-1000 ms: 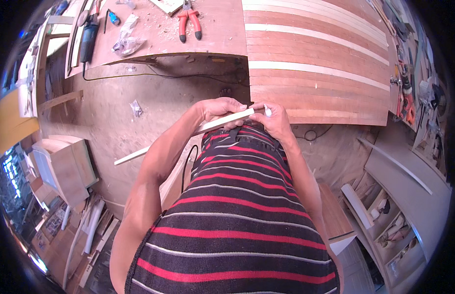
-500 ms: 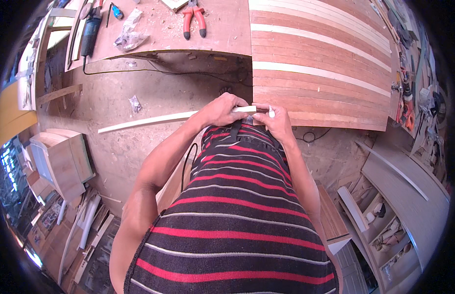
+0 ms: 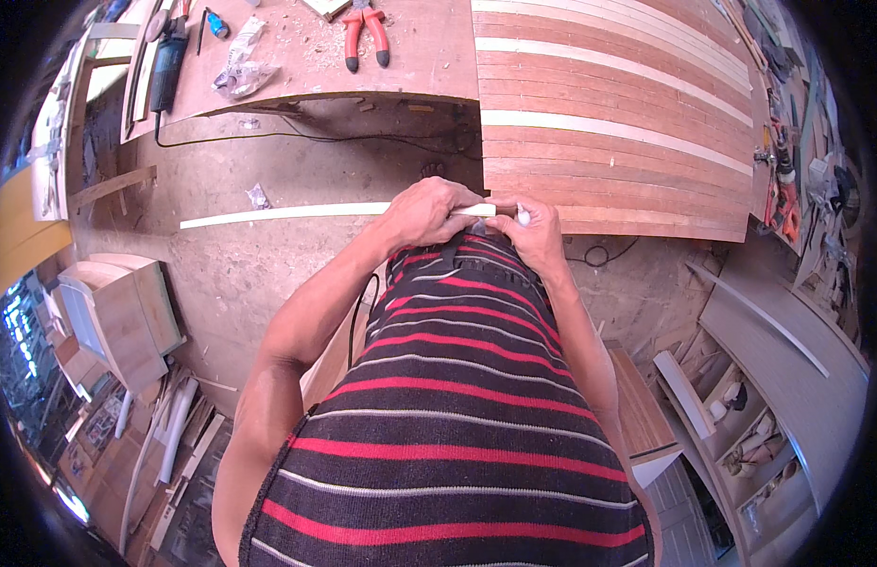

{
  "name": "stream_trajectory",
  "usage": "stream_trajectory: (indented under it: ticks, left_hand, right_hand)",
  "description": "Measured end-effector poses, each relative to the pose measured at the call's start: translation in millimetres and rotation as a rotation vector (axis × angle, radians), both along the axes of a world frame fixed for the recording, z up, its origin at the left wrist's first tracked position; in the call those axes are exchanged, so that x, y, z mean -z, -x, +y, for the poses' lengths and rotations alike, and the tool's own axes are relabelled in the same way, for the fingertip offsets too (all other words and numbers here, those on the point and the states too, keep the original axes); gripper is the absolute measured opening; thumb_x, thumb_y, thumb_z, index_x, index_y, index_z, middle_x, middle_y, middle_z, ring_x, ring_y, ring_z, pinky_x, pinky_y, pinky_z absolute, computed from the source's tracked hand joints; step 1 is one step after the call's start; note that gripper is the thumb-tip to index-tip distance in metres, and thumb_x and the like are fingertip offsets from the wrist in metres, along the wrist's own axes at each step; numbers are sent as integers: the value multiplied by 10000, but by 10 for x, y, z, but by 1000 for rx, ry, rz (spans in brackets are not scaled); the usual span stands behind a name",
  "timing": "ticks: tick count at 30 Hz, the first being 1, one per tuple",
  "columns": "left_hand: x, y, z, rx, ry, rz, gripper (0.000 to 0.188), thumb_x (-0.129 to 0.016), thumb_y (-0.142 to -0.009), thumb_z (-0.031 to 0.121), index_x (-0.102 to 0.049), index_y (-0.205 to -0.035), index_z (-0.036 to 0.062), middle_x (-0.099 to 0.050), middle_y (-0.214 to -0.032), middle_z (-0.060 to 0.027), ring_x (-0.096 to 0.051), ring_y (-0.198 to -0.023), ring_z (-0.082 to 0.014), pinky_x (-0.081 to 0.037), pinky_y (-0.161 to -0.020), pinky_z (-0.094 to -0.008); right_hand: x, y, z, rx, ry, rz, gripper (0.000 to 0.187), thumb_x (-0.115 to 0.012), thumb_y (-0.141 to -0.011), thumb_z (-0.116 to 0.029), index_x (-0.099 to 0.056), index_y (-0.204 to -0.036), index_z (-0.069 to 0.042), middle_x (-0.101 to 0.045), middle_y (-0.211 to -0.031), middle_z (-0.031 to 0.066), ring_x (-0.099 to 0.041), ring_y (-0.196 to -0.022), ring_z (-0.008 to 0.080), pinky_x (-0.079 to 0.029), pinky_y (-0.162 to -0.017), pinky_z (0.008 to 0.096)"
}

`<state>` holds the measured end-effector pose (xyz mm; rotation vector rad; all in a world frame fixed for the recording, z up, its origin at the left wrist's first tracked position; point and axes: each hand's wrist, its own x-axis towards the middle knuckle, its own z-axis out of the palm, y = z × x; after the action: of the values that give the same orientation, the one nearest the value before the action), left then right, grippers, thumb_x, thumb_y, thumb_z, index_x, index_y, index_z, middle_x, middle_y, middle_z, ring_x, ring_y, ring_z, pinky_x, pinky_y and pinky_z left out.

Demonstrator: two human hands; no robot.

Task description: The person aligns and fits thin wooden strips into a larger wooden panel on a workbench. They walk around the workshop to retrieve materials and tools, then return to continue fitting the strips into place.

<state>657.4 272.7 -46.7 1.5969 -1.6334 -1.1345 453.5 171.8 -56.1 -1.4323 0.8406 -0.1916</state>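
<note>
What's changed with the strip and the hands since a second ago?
The pale strip has swung its left end forward and now lies nearly straight across the view. The left hand has come over the strip; neither hand visibly let go. The right hand keeps a small white object by the strip's right end; red-handled pliers remain on the bench.

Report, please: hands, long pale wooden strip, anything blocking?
Left hand grips strip. Right hand at its right end, holding small white object. Nothing visibly blocking; red-handled metal pliers apart, on brown wooden table.
</note>
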Motion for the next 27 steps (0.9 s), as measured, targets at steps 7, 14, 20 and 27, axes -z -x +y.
stream_trajectory:
  ticks: [7,14,20,27]
  left_hand:
    - [15,37,10,-20,12,-1,248,-659,-870,142,-718,-1078,20,-704,-955,-195,-670,-846,-389,-523,-743,-440]
    - [19,54,11,-23,-3,-9,236,-661,-870,142,-717,-1063,19,-702,-973,-189,-669,-855,-386,-523,-748,-444]
    - [65,48,33,-26,8,-20,241,-657,-871,150,-703,-1070,22,-684,-943,-176,-661,-840,-379,-522,-743,-442]
    - [126,39,84,-61,48,-45,235,-649,-881,166,-692,-1060,22,-668,-894,-164,-656,-822,-366,-517,-748,-436]
  right_hand:
    - [2,14,-4,-35,179,-5,218,-771,-799,-55,-751,-1012,-13,-765,-965,109,-709,-863,146,-546,-787,290]
    - [9,29,15,-12,166,-11,205,-758,-811,-52,-753,-1013,-18,-764,-947,117,-711,-843,152,-541,-764,298]
    - [61,14,38,5,113,12,228,-753,-818,-47,-746,-1044,-12,-761,-943,117,-702,-827,142,-539,-767,289]
    - [87,32,17,49,235,-9,304,-762,-811,-47,-732,-1112,-13,-752,-1041,125,-690,-946,154,-522,-857,296]
